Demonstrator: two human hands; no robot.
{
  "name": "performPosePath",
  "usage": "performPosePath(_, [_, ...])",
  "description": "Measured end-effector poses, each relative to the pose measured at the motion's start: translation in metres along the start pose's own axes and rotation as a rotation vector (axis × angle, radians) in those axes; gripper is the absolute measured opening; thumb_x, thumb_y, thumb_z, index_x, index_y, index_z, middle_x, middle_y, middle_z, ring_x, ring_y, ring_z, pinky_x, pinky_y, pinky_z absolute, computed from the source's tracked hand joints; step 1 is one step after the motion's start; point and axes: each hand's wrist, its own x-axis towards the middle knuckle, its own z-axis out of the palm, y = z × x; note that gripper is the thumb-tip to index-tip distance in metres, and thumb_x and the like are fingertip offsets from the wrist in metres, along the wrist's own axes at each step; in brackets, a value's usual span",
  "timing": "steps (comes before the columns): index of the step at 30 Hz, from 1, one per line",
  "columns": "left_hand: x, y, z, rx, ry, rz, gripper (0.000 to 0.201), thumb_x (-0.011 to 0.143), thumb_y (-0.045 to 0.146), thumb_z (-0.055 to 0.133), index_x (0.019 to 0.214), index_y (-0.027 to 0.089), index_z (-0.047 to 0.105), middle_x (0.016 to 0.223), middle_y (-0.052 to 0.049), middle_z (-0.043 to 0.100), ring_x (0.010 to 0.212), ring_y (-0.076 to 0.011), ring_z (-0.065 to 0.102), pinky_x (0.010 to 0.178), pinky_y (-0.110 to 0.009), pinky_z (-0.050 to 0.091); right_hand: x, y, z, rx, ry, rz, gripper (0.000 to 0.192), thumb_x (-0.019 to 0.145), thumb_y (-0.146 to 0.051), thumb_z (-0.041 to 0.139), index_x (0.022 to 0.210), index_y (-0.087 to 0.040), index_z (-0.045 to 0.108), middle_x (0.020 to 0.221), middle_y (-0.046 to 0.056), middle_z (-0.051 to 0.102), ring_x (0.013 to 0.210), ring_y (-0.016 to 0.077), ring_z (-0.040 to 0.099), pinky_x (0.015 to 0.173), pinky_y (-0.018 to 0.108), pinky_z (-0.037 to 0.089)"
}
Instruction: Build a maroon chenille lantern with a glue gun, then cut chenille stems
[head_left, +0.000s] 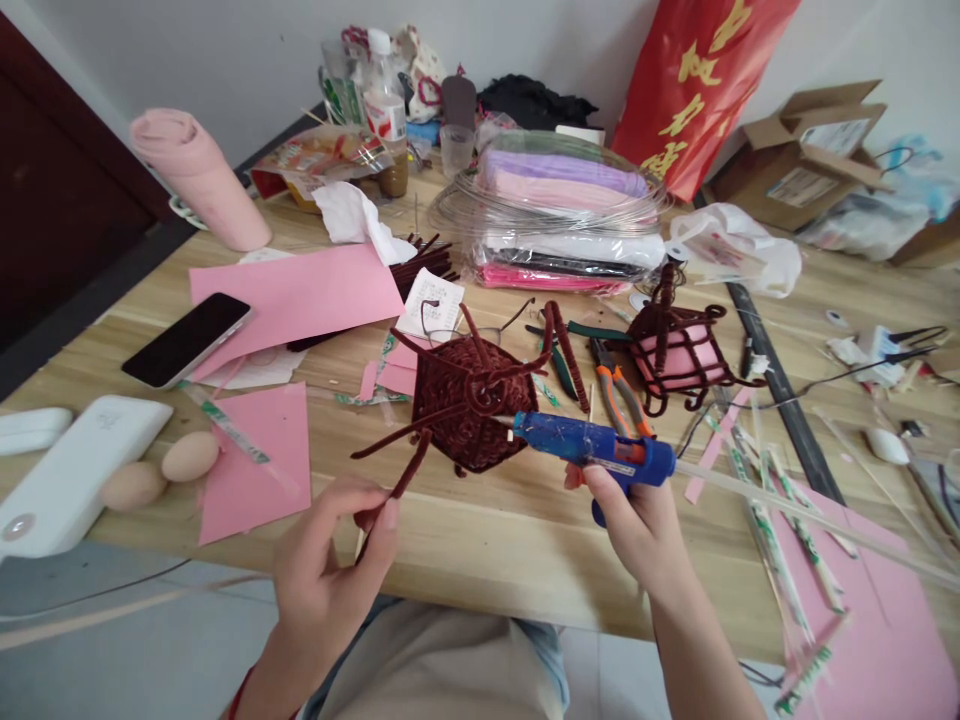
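My left hand (334, 555) pinches one dark red pipe-cleaner stem of a woven, hexagon-shaped piece (471, 400) and holds it just above the wooden table (480, 540). My right hand (634, 520) grips a blue hot glue gun (592, 445), its nozzle touching the right edge of the woven piece. A clear glue stick (810, 515) sticks out of the gun's back toward the right. A second dark red frame with a pink inside (679, 350) stands further right.
Pliers with orange handles (616, 390), pink paper sheets (296, 295), a phone (186, 338), two eggs (161, 470), a white box (71, 475), a pink roll (199, 175), stacked material packs (559, 215), bottles and cardboard boxes crowd the table. Cut strips litter the right side.
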Motion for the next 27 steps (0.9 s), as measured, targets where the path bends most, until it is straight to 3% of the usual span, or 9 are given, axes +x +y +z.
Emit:
performPosePath(13, [0.0014,0.0006,0.0014,0.023,-0.006,0.012,0.022,0.083,0.002,0.06,0.093,0.021,0.059,0.08,0.003,0.06,0.07,-0.0092,0.057,0.066,-0.019,0.049,-0.0027,0.0029,0.001,0.0,-0.023,0.001,0.027,0.092,-0.042,0.059,0.076,-0.021,0.065,0.08,0.003,0.07,0.077,0.0182,0.063,0.074,0.029,0.049])
performPosePath(27, [0.0,-0.0003,0.0027,0.082,-0.004,0.018,0.018,0.083,0.005,0.061,0.09,0.022,0.06,0.078,0.002,0.063,0.07,-0.012,0.059,0.065,-0.023,0.05,-0.0049,0.0017,0.0002,-0.027,-0.06,-0.041,0.021,0.094,-0.038,0.057,0.092,-0.022,0.071,0.084,0.003,0.074,0.075,0.0181,0.066,0.072,0.027,0.053])
